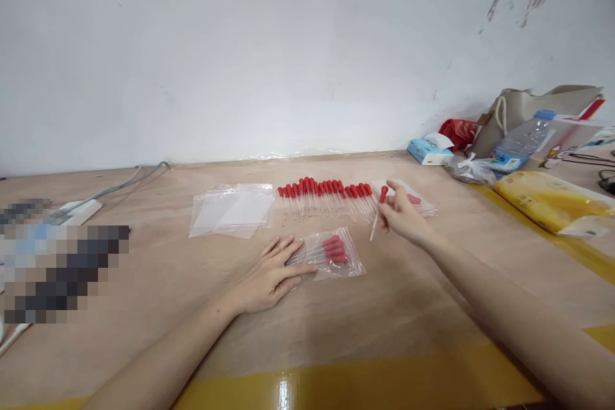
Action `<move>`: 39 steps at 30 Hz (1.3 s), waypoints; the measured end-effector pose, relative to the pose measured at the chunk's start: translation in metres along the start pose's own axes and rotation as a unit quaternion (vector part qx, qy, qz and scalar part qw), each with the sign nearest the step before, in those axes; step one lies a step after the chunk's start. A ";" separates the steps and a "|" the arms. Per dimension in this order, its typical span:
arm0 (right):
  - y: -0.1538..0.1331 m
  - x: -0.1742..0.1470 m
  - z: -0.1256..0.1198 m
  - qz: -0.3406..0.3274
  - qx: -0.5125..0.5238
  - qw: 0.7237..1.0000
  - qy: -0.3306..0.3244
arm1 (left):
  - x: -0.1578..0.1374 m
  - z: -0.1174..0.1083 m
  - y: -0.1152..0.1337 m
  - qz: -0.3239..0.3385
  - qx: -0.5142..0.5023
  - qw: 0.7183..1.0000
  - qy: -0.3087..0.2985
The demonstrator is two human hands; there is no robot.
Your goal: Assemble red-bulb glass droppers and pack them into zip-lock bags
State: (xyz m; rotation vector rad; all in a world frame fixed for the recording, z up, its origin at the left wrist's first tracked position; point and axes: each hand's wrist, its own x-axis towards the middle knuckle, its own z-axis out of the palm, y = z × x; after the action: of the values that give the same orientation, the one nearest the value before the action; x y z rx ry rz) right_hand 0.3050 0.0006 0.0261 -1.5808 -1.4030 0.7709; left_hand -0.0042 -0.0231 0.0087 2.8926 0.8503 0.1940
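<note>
My left hand point(276, 272) lies flat with fingers spread, pressing on the left end of a clear zip bag point(354, 255). Inside that bag are several droppers point(335, 248) with red rubber bulbs pointing right. Between the fingers of my right hand point(401, 213) is a single dropper point(383, 195), bulb up and thin tip slanting down to the left. Behind the bag, a row of red-bulbed droppers point(319, 188) lies side by side, tips toward me. Another clear bag point(427, 207) with red bulbs in it is partly hidden behind my right hand.
Flat clear bags point(230, 210) lie in a stack left of the row. At right are a tissue pack point(429, 150), a plastic bottle point(523, 141), a yellow packet point(552, 202) and a paper bag point(542, 106). A power strip point(81, 211) with cables is at left.
</note>
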 end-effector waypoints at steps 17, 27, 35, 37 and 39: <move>0.019 -0.053 0.036 0.045 0.308 0.950 -0.021 | 0.000 0.000 0.000 -0.033 -0.027 0.999 0.008; 0.022 -0.051 0.027 0.019 0.113 0.988 -0.105 | 0.000 0.001 0.000 -0.053 -0.017 0.998 0.010; 0.008 -0.051 0.031 -0.006 0.039 0.982 -0.187 | 0.000 0.004 -0.003 -0.046 -0.020 0.999 0.017; 0.008 -0.051 0.035 -0.029 0.037 0.986 -0.157 | 0.000 0.004 -0.003 -0.047 -0.020 0.999 0.015; 0.009 -0.051 0.038 -0.023 0.057 0.988 -0.143 | 0.000 0.003 -0.003 -0.050 -0.020 0.998 0.014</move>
State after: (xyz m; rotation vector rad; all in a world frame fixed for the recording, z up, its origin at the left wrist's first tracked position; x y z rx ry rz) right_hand 0.2664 -0.0418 -0.0032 -1.3830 -1.5624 1.0633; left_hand -0.0050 -0.0212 0.0053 2.8085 0.9825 0.2401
